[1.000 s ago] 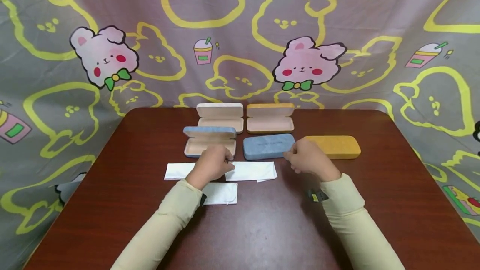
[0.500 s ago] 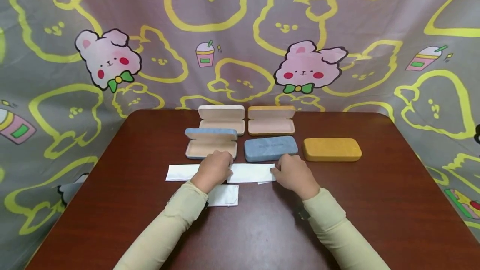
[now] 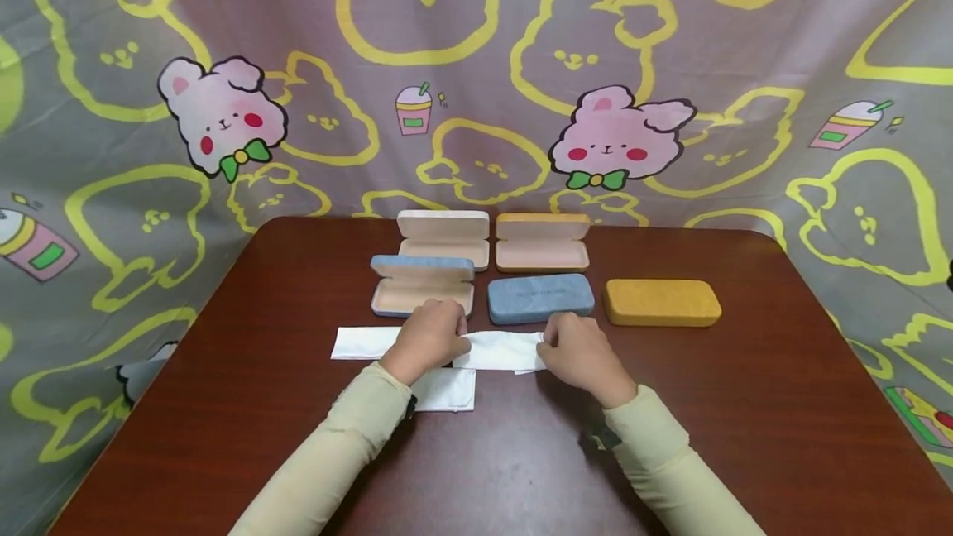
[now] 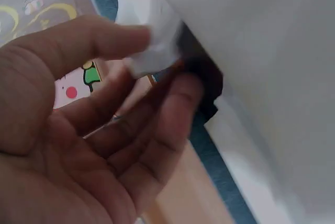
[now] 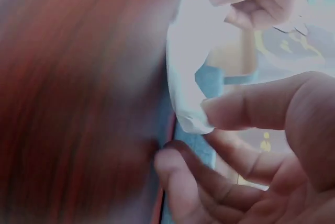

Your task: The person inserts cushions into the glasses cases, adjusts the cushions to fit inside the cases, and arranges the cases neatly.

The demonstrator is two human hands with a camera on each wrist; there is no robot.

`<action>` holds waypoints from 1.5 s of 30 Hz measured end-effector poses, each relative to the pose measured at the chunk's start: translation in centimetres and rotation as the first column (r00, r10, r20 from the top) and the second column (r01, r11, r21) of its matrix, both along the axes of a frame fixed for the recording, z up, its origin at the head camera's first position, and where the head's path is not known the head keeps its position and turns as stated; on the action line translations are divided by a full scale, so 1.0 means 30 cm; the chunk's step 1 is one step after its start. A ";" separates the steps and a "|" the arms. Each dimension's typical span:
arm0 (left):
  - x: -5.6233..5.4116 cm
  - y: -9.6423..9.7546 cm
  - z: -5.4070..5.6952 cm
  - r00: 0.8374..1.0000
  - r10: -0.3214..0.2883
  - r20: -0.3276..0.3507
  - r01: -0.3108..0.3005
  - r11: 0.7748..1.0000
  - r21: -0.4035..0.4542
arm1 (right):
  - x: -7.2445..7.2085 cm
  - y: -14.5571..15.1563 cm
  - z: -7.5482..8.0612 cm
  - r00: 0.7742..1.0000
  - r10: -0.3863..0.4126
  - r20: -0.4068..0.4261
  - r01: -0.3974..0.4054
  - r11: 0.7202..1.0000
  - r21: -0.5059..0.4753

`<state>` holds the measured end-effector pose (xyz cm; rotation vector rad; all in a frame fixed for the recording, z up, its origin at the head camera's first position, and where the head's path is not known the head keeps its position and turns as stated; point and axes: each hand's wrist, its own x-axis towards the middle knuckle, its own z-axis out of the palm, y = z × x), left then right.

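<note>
A folded white cloth point(image 3: 505, 351) stretches between my two hands in the head view, slightly lifted and bowed. My left hand point(image 3: 430, 342) pinches its left end, and at the right end my right hand point(image 3: 588, 358) pinches it too. In the right wrist view the cloth point(image 5: 184, 62) shows its corner between thumb and finger. The left wrist view has the thumb against the cloth's end point(image 4: 152, 51), beside a dark gap. A second white cloth point(image 3: 365, 342) lies left of my left hand, partly hidden by it. A third white cloth point(image 3: 452, 390) lies below, partly under my left forearm.
Behind the hands stand an open blue glasses case point(image 3: 420, 298) and a closed blue case point(image 3: 541, 299). A closed yellow case point(image 3: 663, 303) lies to the right. Farther back are an open white case point(image 3: 444, 253) and an open yellow case point(image 3: 542, 255).
My right hand has moved left from beside the blue case to the cloth's right end and taken hold. The cloth has risen slightly off the table between both hands.
</note>
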<state>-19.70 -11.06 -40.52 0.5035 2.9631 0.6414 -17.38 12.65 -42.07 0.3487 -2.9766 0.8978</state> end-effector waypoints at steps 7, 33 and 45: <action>-0.032 -0.029 0.011 0.992 0.000 0.124 -0.037 0.954 0.298 | -0.005 0.021 0.027 0.999 -0.050 -0.011 0.048 0.985 -0.164; -0.060 -0.264 0.037 0.892 0.177 0.416 -0.428 0.631 0.648 | -0.083 -0.205 0.086 0.999 0.021 0.037 0.000 0.869 -0.495; -0.110 -0.363 0.031 0.832 0.309 0.461 -0.549 0.572 0.609 | -0.172 -0.334 0.046 0.998 -0.057 0.031 0.065 0.891 -0.449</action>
